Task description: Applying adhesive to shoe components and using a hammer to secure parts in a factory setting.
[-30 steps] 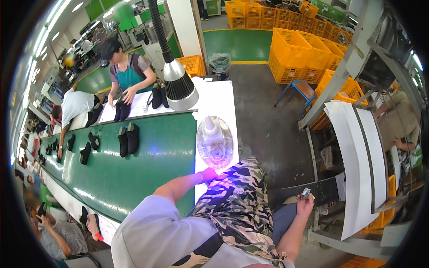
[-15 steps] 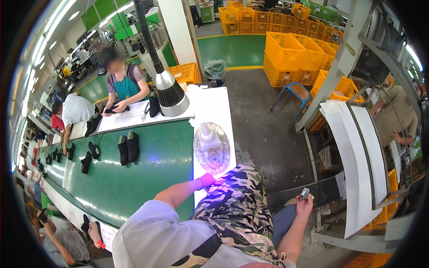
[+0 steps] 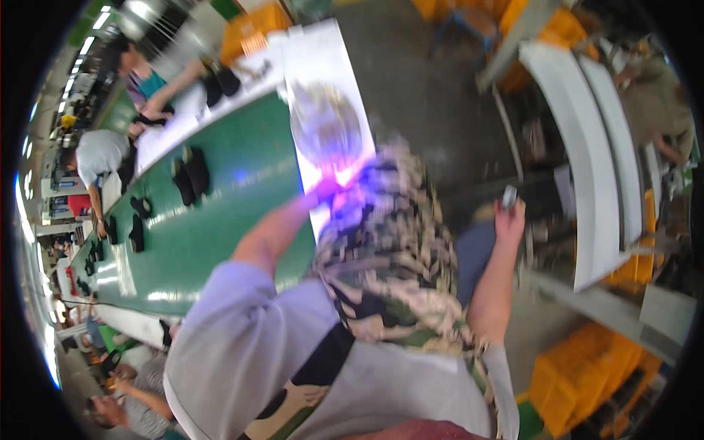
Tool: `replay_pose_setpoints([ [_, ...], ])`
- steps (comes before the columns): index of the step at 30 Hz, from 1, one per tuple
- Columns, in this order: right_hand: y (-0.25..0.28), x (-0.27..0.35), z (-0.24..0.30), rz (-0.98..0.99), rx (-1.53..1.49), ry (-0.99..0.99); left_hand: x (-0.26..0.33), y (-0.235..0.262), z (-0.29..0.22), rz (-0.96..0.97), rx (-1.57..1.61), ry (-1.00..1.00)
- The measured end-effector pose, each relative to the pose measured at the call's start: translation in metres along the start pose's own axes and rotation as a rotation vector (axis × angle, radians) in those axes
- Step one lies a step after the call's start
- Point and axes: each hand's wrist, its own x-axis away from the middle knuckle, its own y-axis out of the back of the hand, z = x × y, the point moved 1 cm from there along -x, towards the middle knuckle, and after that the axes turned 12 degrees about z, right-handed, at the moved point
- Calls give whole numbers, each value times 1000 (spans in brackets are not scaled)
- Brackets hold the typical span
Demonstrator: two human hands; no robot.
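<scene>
Left hand (image 3: pixel 334 192) still at purple glow by clear dome (image 3: pixel 326 125), grip unreadable; right hand (image 3: pixel 508 215) stays pinching small silver object (image 3: pixel 509 196); view swung, blurred.

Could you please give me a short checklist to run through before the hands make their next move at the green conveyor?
1. Picture sharp enough to judge contact: not ok; the whole view is motion-blurred.
2. Left hand in sight: cannot tell; violet glare at the edge of the green conveyor covers it.
3. What the left hand touches: cannot tell, for the same glare.
4. Right hand holding its item: ok; it is raised with a small pale object at the fingertips.
5. Dark shoe parts apart from both hands: ok; they lie further along the belt.
6. Round shiny object beyond the glare: cannot tell what it is.
</scene>
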Motion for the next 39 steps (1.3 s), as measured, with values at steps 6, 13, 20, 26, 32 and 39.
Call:
replay_pose_setpoints([
  [6,0,9,-4,-82,78,-21,7,-12,-7,-5,585,85],
  [13,-9,16,-7,-71,56,-33,26,-15,-5,-19,655,105],
  [20,-8,18,0,-30,74,-46,68,1,5,-129,1194,227],
  [26,-11,9,-4,-27,85,-47,98,10,21,-102,1164,301],
  [32,-15,6,-9,-25,61,-73,100,-8,33,43,978,208],
  [39,-13,14,-8,-65,119,-14,75,-28,14,12,910,208],
])
